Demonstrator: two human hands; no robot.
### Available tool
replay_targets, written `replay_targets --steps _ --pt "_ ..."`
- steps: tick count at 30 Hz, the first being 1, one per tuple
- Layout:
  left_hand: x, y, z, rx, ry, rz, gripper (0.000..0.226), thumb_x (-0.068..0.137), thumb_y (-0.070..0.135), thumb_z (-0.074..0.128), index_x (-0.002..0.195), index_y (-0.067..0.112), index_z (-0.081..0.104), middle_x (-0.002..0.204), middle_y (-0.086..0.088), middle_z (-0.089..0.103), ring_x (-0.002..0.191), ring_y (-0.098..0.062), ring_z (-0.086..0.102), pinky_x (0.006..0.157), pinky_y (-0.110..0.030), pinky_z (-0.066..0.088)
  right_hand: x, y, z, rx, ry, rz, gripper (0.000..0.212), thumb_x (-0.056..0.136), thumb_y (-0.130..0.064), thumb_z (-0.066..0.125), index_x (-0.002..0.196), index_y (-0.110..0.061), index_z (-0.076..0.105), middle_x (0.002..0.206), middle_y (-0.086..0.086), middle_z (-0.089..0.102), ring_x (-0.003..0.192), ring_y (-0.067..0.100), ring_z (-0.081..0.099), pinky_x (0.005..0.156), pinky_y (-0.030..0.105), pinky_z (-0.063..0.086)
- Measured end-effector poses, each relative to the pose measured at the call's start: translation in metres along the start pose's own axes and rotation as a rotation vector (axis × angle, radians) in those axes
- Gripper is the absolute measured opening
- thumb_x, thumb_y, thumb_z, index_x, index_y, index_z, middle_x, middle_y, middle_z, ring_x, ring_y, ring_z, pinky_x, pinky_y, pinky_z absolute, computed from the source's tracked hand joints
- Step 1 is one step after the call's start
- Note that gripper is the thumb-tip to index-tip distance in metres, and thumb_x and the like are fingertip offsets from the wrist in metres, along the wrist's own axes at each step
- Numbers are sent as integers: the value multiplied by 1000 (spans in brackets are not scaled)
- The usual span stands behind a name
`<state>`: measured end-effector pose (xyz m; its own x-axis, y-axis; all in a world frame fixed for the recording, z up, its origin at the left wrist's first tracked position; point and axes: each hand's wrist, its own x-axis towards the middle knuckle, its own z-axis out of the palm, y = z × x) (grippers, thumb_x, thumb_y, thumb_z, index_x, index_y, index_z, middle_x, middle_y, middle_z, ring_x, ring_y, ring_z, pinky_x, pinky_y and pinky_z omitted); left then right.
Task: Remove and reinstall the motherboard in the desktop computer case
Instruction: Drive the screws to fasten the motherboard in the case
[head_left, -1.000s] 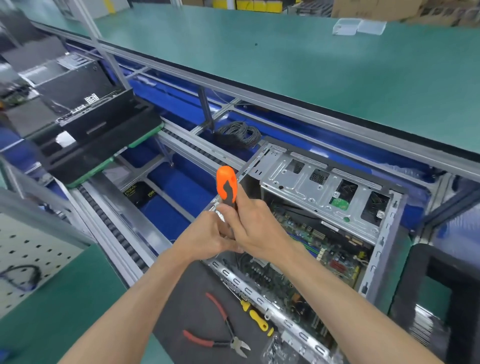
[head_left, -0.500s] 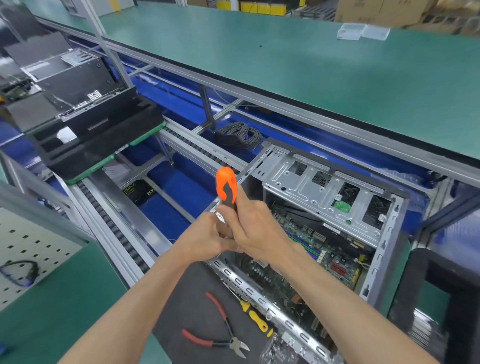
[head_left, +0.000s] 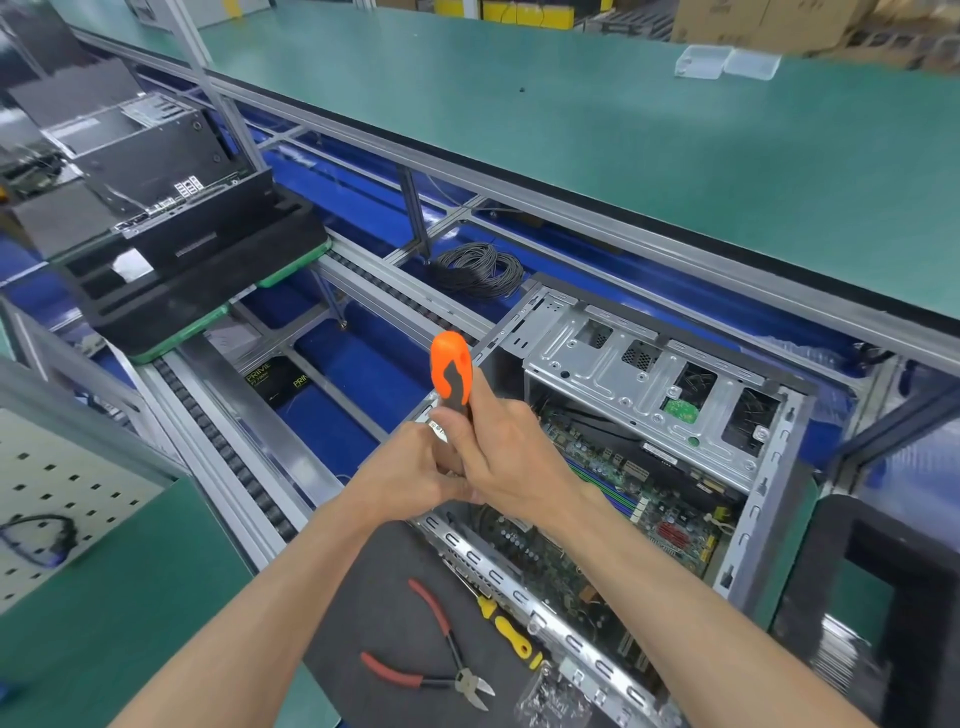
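Motherboard sits inside the open computer case, which lies on its side w/ the open face up, on the dark mat at the near edge of the bench. I see both hands meeting just over the case's near-left corner, so the board lies below and to the right of them, partly hidden by the right wrist and forearm.

Right hand is wrapped around the orange and black screwdriver, handle sticking up and out of the fist, roughly upright w/ a slight tilt. Shaft and tip are covered by the hands, can't tell what the tip touches. Left hand is curled in against the right one, fingers closed near the lower part of the tool; can't tell if it grips the shaft or just braces the other hand.

Drive cage spans the far side of the case, above the board.

On the mat, near side of the case: red-handled cutters, a yellow-handled screwdriver just beside the case rim, and a small clear bag of screws at the bottom edge.

Further off: coil of black cable between the conveyor rails, black foam tray to the left.
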<state>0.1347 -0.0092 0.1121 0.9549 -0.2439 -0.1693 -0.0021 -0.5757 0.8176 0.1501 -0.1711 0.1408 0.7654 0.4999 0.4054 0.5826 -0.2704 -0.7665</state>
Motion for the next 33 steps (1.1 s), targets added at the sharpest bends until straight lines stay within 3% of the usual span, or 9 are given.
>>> replay_targets --steps 11,15,16,20,22,24,27,30,33 --pt "2 -3 0 21 12 47 34 72 26 88 98 14 70 85 -5 72 83 -29 68 72 -54 56 0 -6 -3 13 5 -19 34 103 -39 40 106 -7 48 59 -3 46 52 19 43 50 33 37" --pt "-3 1 0 22 -37 98 37 70 26 90 92 37 62 69 16 67 66 -3 64 62 -19 49 5 -10 -16 -105 55 -102 23 96 -27 64 88 -14 48 66 -9 40 58 19 40 55 40 39" --pt "-3 2 0 25 -36 97 41 69 28 90 97 36 61 72 16 68 68 -2 65 63 -17 49 8 -15 -20 -91 89 -108 25 93 -29 68 89 -16 47 68 -10 39 59 17 40 55 37 39" --pt "-4 3 0 79 -10 39 49 68 34 89 108 12 71 94 4 75 92 -13 69 83 -44 57 24 -45 -27 -191 157 -151 31 94 -40 64 109 -16 50 64 -15 36 57 15 38 53 32 44" --pt "-4 3 -1 113 -35 10 34 70 34 88 98 20 74 88 9 76 88 -6 69 82 -38 56 30 -55 -30 -290 53 -181 24 94 -30 65 101 -14 48 64 -13 44 56 17 42 55 36 45" --pt "-6 3 -1 140 -79 -40 18 73 33 86 86 26 77 83 17 75 84 0 67 81 -34 56 36 -61 -41 -282 -110 -168 21 90 -21 67 95 -18 47 63 -8 51 57 14 45 57 31 39" --pt "-8 7 0 99 -93 -102 20 74 29 86 92 23 79 84 20 75 89 0 69 88 -39 56 42 -68 -61 -282 -307 -116 17 81 -13 62 88 -24 50 64 -9 53 65 8 49 59 30 42" --pt "-9 13 1 66 -50 -119 16 74 29 87 88 33 80 82 13 77 88 -9 70 88 -42 55 45 -72 -68 -532 -276 -113 12 88 -29 55 86 -21 46 67 -5 44 71 23 51 61 38 40" --pt "-9 18 3 101 -32 -121 25 76 30 85 63 48 75 83 8 77 81 -13 67 78 -36 53 49 -78 -67 -847 -207 -100 35 99 -55 43 89 -22 44 67 -5 23 68 29 36 63 39 27"
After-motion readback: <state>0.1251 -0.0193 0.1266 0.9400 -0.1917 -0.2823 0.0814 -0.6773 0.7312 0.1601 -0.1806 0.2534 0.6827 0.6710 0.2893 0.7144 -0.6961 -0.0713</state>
